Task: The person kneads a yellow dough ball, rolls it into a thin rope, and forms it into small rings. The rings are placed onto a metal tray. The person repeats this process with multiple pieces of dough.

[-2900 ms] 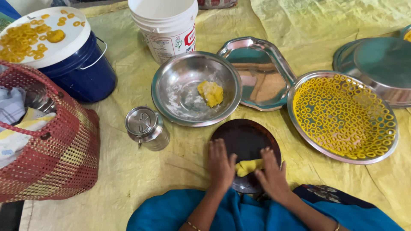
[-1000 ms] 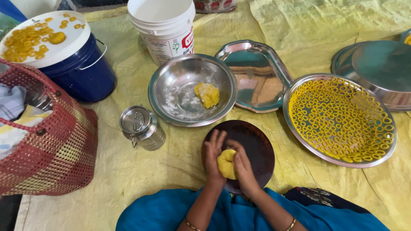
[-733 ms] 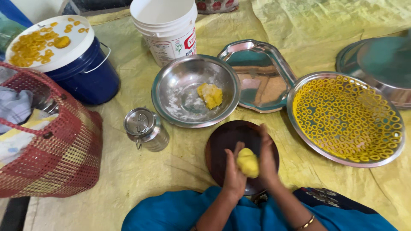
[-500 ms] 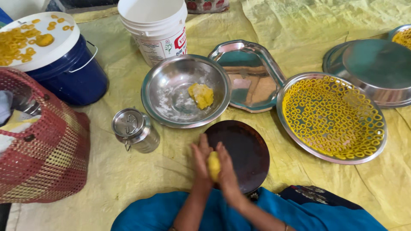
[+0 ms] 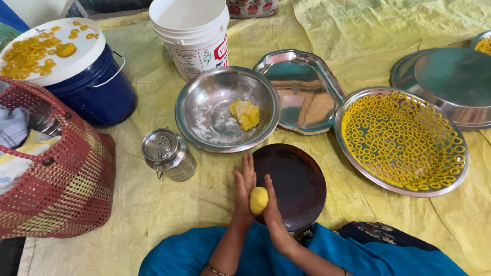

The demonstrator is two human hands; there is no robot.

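So the whole setup is on the floor, on a wrinkly yellow sheet [image 5: 153, 204] that covers pretty much everything in view. No table, everything just sits straight on the sheet.

Both hands are pressed together around a yellow dough ball [image 5: 258, 200]: left hand [image 5: 244, 186] with fingers straight and pointing up, right hand [image 5: 272, 209] flat against the other side. Neither is clenched, they're just sandwiching the ball between the palms. The ball sits above the left edge of a dark round board [image 5: 296, 184], and I can't tell if it touches it.

Just behind the board is a steel bowl [image 5: 204, 112] with a floury smear and a lump of dough [image 5: 245, 113] inside. To its left a small lidded steel tin [image 5: 168, 154], near the left hand. Behind the bowl a white bucket [image 5: 192, 30], and right of the bowl an oblong steel tray [image 5: 302, 82], dusty on the bottom.

On the right a round steel plate [image 5: 353, 168] packed with little yellow dough rings [image 5: 404, 138], and beyond it more steel dishes [image 5: 450, 76] stacked upside down.

Far left there's a blue bucket [image 5: 97, 92] with a white lid [image 5: 82, 56] holding more yellow bits, and a red woven basket [image 5: 66, 189] with cloth in it. Blue clothing [image 5: 358, 255] at the bottom edge.
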